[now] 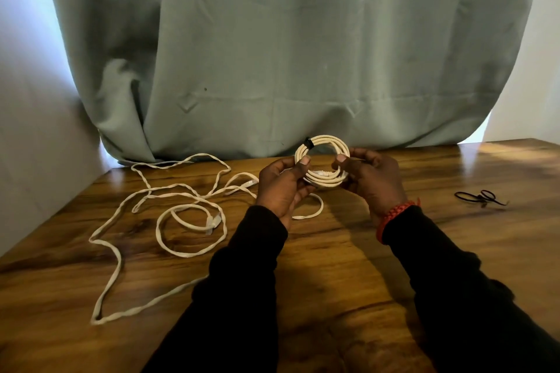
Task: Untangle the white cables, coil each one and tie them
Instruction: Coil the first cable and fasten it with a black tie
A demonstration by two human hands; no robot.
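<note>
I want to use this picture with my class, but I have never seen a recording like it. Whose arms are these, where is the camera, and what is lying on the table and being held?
There is no machine here. The single picture comes from a camera worn on a person's head, looking forward and down, so the two arms in black sleeves are that person's own. The left hand and right hand together hold a coiled white cable, already bound with a small black tie; each grip is fingers curled round the coil. On the wooden table, to the left, lies a loose white cable, still sprawled in loops. To the right lie spare black ties. A grey-green curtain hangs behind.
</note>
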